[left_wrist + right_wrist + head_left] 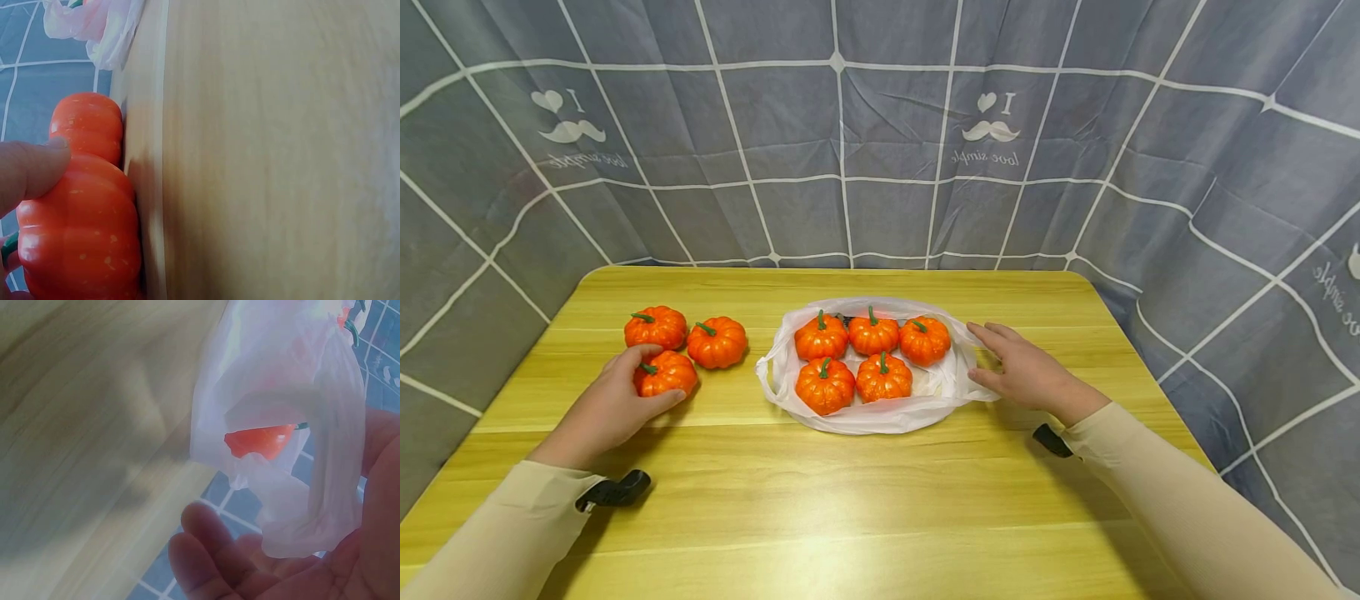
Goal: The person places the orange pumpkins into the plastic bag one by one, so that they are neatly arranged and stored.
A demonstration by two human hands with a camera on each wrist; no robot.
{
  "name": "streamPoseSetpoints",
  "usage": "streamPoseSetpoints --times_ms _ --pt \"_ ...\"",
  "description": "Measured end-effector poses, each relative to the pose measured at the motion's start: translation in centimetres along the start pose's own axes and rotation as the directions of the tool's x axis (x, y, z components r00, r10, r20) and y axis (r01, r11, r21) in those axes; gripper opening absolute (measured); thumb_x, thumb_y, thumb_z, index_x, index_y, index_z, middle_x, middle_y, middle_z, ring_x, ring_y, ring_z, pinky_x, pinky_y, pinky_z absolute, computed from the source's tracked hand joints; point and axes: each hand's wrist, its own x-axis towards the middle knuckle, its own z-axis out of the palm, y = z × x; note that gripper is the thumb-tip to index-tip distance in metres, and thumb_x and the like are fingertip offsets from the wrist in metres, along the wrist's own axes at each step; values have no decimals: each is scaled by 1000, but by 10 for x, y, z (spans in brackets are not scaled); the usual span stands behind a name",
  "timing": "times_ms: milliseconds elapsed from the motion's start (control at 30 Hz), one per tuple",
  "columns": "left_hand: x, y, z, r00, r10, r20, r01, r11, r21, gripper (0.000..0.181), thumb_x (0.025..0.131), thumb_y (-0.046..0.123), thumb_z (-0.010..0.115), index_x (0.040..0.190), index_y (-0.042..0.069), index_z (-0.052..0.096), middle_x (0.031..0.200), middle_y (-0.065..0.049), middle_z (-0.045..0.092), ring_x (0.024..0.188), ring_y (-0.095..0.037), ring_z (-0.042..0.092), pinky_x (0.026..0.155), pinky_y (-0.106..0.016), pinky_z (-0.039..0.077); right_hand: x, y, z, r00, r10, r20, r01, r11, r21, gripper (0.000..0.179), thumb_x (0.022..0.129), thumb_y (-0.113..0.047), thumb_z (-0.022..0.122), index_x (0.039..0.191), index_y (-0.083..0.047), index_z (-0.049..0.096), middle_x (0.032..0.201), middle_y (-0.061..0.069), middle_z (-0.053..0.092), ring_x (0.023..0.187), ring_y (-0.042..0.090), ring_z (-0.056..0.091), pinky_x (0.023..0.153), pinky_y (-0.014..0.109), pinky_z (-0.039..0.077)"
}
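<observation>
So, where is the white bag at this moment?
In the head view, the white bag sits centrally on the table, between three pumpkins at left and the right hand.

The left hand point(610, 408) holds a small orange pumpkin point(666, 375) with a green stem. Two more pumpkins point(718, 343) sit just behind it on the wooden table point(880, 517). In the middle, a white plastic bag point(865, 423) lies open with five pumpkins point(884, 379) inside, three in back and two in front. The right hand point(1030, 372) touches the bag's right end. A gray curtain point(895, 125) with white lines hangs behind.
</observation>
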Motion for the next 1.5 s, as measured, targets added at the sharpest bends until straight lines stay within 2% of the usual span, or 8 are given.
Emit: streamPoseSetpoints --times_ms 133,367,867,1033,1100,1200,1300,1500 --pt "0 0 0 1000 3 -2 -3 1000 0 82 97 37 76 151 -9 35 147 -41 40 131 -57 42 106 -72 36 0 1 1 1000 0 3 0 1000 -2 78 103 -33 66 168 -12 28 169 31 24 117 41 70 113 64 45" --pt "-2 1 0 1000 6 -19 -6 1000 -4 80 97 38 76 152 -6 36 145 -40 42 129 -57 45 103 -71 39 -1 0 3 1000 4 0 -4 1000 -28 75 105 -30 65 168 -14 28 168 30 29 150 52 39 118 67 40" --pt "-5 28 -5 993 50 -109 -61 993 -102 85 95 32 79 158 -3 32 147 -35 44 125 -52 50 101 -67 45 -1 -1 3 1000 6 -4 -6 1000 -4 76 103 -28 67 168 -14 28 167 30 32 150 51 39 118 66 39" --pt "-6 47 -6 987 86 -138 -104 987 -123 83 93 30 82 156 2 36 147 -28 48 125 -47 53 96 -21 48 -1 -2 2 1000 -4 -5 4 1000 3 77 103 -29 68 167 -13 29 166 30 33 148 52 41 118 66 40" --pt "-6 55 -7 982 109 -153 -127 985 -115 82 92 29 83 155 3 39 146 -26 51 124 -45 55 90 -15 44 -2 -3 2 1000 -10 -8 10 1000 3 77 103 -29 68 167 -12 30 166 31 33 147 52 42 117 66 41" --pt "-5 68 -5 977 139 -160 -159 980 -118 81 91 27 83 155 2 40 144 -27 52 123 -46 56 101 -36 53 -2 -3 1 1000 -5 -6 5 1000 7 77 102 -30 69 167 -12 30 166 30 33 148 52 42 117 65 41" --pt "-3 81 -2 977 155 -146 -174 976 -129 82 91 28 84 155 2 40 144 -26 52 122 -46 57 102 -66 51 -2 -4 1 1000 -2 -3 2 1000 9 77 102 -31 69 167 -13 30 166 30 32 149 52 41 117 65 41" --pt "6 106 4 974 202 -100 -216 962 -167 81 92 25 83 156 2 39 146 -23 52 123 -43 58 102 -64 53 -2 -4 1 1000 3 1 -3 1000 20 78 102 -30 69 167 -13 30 167 30 32 151 51 38 118 66 40"
